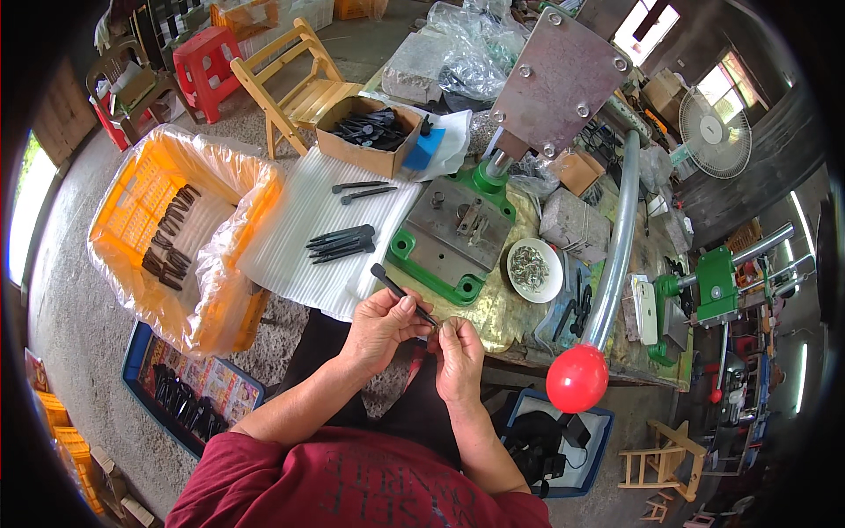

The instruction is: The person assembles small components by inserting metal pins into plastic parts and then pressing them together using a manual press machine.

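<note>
My left hand [380, 326] grips a thin black rod-shaped part [393, 283] that slants up to the left. My right hand [458, 348] pinches the near end of that same part, and a small piece may be between its fingertips, too small to tell. Both hands meet just in front of the green hand press base [407, 249]. Several more black parts [341, 242] lie on a white corrugated sheet [290, 229] to the left of the press.
A white bowl of small metal pieces [533, 268] sits right of the press. The lever with a red ball knob [576, 378] hangs near my right arm. An orange crate lined with plastic [185, 238] and a cardboard box of black parts [370, 132] stand left and behind.
</note>
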The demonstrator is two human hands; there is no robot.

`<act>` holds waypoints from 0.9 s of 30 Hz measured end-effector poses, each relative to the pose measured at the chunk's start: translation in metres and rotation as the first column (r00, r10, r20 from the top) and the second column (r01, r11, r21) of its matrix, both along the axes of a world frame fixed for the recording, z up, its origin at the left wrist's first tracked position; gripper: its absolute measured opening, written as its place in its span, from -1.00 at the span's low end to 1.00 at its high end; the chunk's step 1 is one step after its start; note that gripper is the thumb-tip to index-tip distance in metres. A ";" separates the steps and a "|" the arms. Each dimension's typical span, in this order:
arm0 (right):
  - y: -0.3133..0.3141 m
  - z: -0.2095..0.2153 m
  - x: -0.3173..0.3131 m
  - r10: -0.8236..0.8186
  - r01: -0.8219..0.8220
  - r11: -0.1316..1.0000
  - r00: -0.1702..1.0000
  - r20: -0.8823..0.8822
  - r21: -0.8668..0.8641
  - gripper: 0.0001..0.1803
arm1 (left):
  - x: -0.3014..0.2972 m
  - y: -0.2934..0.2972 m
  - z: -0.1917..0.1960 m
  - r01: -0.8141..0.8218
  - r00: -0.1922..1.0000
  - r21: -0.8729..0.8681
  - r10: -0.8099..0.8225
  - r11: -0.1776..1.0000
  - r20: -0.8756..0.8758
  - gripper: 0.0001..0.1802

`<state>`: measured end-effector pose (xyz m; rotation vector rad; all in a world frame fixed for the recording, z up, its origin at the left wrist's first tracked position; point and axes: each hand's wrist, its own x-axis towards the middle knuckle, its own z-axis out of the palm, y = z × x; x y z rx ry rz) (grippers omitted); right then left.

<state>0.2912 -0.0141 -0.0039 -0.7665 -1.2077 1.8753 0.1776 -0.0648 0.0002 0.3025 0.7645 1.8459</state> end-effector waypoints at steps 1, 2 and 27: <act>0.000 -0.001 0.000 -0.002 0.002 1.000 1.000 0.003 -0.001 -0.88 | 0.000 0.000 0.000 0.000 1.000 -0.001 0.000 1.000 0.000 -0.85; -0.001 -0.001 0.000 -0.004 0.004 1.000 1.000 0.006 -0.003 -0.88 | 0.000 -0.001 0.000 0.000 1.000 0.000 0.000 1.000 0.002 -0.85; 0.013 0.002 -0.014 -0.030 0.002 0.976 0.992 -0.123 -0.220 -0.88 | 0.003 0.014 0.004 -0.131 0.948 0.059 0.142 0.990 -0.286 -0.81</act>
